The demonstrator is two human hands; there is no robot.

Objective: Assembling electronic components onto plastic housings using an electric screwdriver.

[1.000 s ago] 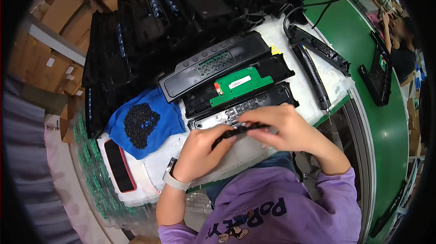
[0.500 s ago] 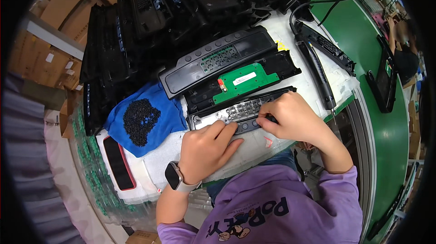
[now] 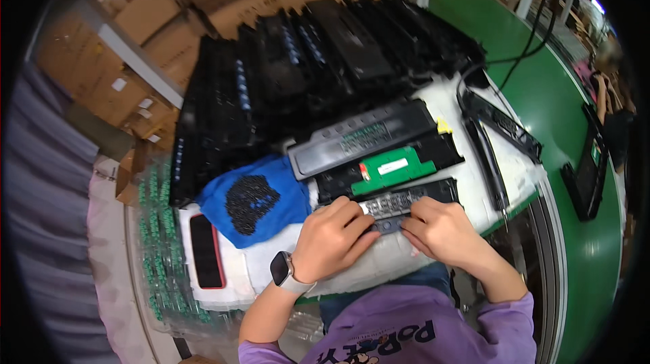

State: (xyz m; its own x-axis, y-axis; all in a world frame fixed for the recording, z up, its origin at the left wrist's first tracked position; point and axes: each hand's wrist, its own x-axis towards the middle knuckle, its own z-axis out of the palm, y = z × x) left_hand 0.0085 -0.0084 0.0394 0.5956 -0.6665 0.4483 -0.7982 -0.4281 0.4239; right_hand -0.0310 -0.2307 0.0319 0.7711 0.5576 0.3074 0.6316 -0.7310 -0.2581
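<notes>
Just in front of me lies a long black panel housing [image 3: 443,191] with a row of clear digit windows. Along its near edge runs a dark grey strip with round buttons [image 3: 386,226]. My left hand [image 3: 335,237], with a watch on its wrist, has its curled fingers on the strip's left end. At the other end, the bent fingers of my right hand [image 3: 447,232] press on the strip. My fingers hide both ends. Beyond lies a second black housing [image 3: 443,153] carrying a green circuit board [image 3: 393,169], then a black button panel [image 3: 362,137].
A blue cloth [image 3: 291,191] heaped with small black screws [image 3: 250,205] lies left, near a red-edged phone [image 3: 206,252]. An electric screwdriver [image 3: 489,164] with a cable rests at right. Many black housings [image 3: 325,59] stack behind. A person [image 3: 613,86] is at far right.
The whole view has tilted, so the workbench appears lower and further right. My right hand's fingers have shifted from over the digit windows to the near edge; my left hand stays at the left end.
</notes>
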